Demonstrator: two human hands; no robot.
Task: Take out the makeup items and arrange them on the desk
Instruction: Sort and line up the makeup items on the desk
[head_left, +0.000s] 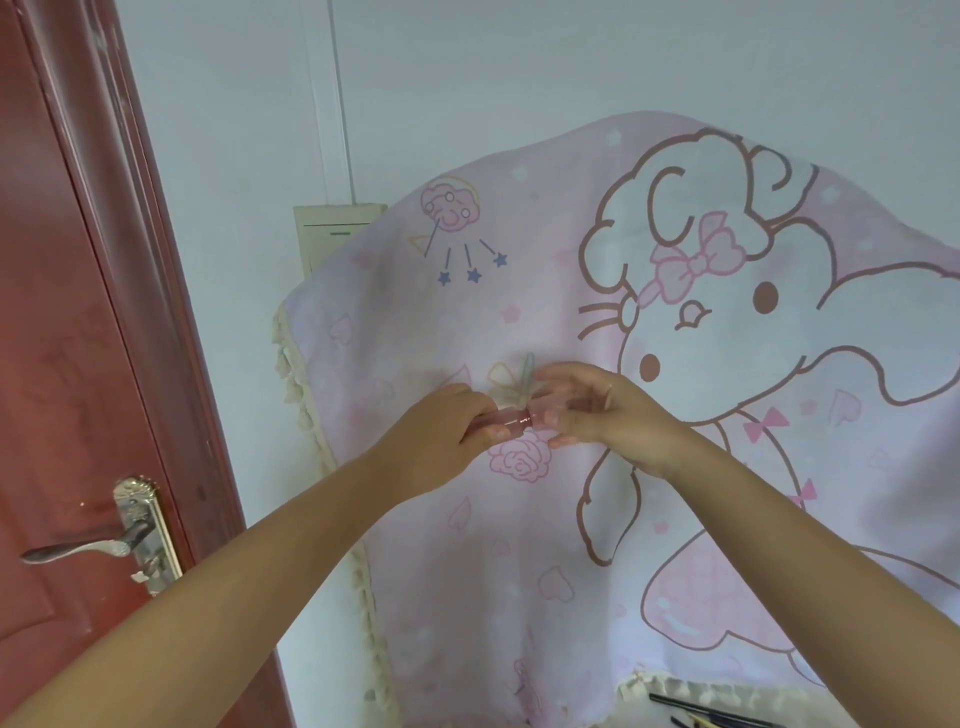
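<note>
In front of a pink cartoon-printed cloth (675, 415) that hangs against the pale wall (467, 78), both hands meet at mid-frame around a small pink translucent tube (511, 419), likely a lip gloss. The left hand (441, 436) has its fingers curled round the tube's left end, gripping the body. The right hand (597, 410) pinches the right end between thumb and fingertips, with the other fingers loosely spread; whether the cap is on or parting from the body is too blurred to tell. The tube lies roughly level, held in the air between the two hands, just before the cloth. A pale, translucent slim piece (525, 379) stands up behind the tube near the right hand's fingertips; what it is cannot be told. At the bottom right edge, below the cloth's tasselled hem, a few dark slender sticks (717, 714), perhaps pencils or brushes, lie on a surface barely in view. To the left stands a red-brown door (62, 312) with a silver lever handle (88, 545).
</note>
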